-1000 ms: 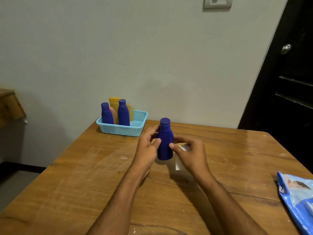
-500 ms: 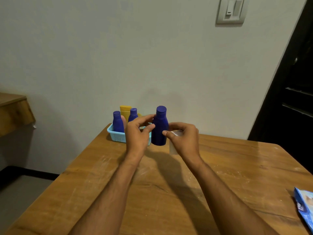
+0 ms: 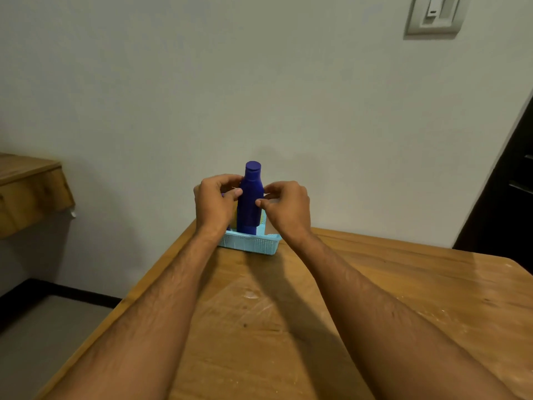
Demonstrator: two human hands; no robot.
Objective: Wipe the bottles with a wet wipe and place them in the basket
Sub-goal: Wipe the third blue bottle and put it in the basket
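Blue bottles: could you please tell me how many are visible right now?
1: a bottle held upright between the left hand and right hand, at the basket. Others may be hidden behind them.

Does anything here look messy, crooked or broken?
Nothing much. The blue bottle stands upright between the left hand and right hand, over the basket. The table only shows pale scuffs; no spill.
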